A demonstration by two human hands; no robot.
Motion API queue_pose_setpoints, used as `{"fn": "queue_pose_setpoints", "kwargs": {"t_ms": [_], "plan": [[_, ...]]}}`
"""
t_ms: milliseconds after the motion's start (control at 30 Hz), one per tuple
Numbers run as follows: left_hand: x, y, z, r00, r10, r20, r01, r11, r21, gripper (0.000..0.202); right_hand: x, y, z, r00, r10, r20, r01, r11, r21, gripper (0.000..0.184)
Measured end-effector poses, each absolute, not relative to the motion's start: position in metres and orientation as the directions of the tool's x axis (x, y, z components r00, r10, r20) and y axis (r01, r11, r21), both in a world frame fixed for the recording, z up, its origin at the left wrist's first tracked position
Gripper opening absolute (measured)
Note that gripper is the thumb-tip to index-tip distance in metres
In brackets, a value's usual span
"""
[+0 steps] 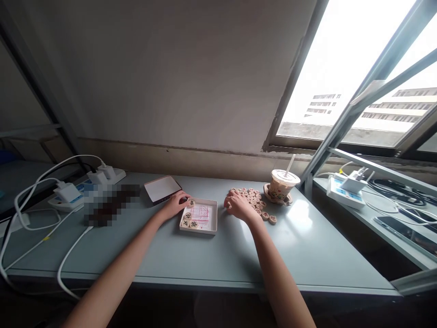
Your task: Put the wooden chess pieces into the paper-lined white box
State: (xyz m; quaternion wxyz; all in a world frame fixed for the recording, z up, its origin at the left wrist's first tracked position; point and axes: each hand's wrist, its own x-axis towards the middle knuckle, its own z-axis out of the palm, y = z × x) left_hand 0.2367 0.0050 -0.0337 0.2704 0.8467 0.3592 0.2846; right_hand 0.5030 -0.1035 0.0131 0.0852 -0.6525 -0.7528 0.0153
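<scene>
Several round wooden Chinese chess pieces point(194, 224) lie face up along the left side of a shallow open box point(212, 231). Red-marked paper point(202, 214) shows on the box's floor. My left hand point(174, 205) is at the box's back left corner, fingers bent against its edge, close to one piece point(191, 203). To the right of the box, my right hand point(238, 205) reaches over the left part of a pile of more chess pieces point(254, 198). Its fingers are curled and pressed together; whatever is under them is hidden.
The box lid point(162, 189) lies behind my left hand. A drink cup with a straw point(284, 182) stands in a holder point(267, 197) beside the pile. Power strips with chargers point(67, 191) and white cables are at left; another power strip point(345, 193) and a phone point(403, 232) are at right.
</scene>
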Motion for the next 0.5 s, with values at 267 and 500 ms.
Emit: {"fn": "queue_pose_setpoints", "kwargs": {"t_ms": [267,500], "plan": [[0.239,-0.005,-0.024,0.702,0.692,0.171,0.361,-0.552,0.751,0.022,0.458,-0.105,0.019,-0.296,0.906,0.302,0.898,0.372,-0.234,0.019],[0.238,-0.002,-0.022,0.749,0.644,0.159,0.319,-0.56,0.765,0.021,0.41,-0.11,-0.01,-0.617,0.749,0.241,0.765,0.643,-0.042,0.028]]}}
